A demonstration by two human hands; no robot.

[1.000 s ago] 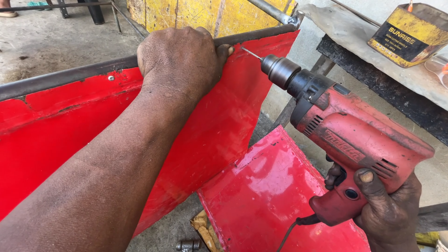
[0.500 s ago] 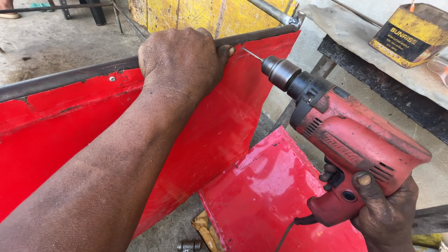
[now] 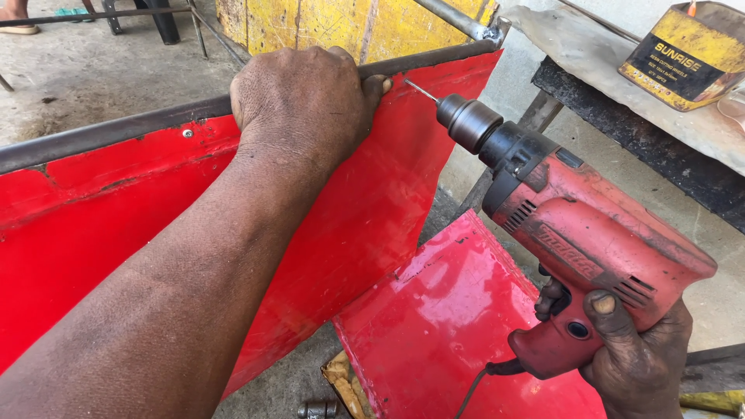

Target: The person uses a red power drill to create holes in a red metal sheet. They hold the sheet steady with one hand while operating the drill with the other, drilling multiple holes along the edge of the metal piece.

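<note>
My left hand [image 3: 303, 101] clamps over the top edge of a red sheet-metal panel [image 3: 365, 209], fingers wrapped on the dark steel bar [image 3: 116, 132] along that edge. My right hand [image 3: 632, 349] grips the handle of a red electric drill [image 3: 574, 233]. The drill's thin bit [image 3: 421, 91] points at the panel's upper edge, just right of my left thumb, and looks a little short of the metal. A rivet or screw head [image 3: 186, 133] shows in the panel left of my hand.
A second red sheet [image 3: 442, 326] lies low under the drill. A yellow tin can [image 3: 683, 54] stands on a worn bench [image 3: 621, 70] at the right. Yellow board [image 3: 310, 23] leans behind the panel. Concrete floor, chair legs and someone's foot [image 3: 15, 19] at top left.
The drill has shifted slightly, its bit staying near the panel edge. My left hand has kept its grip on the bar.
</note>
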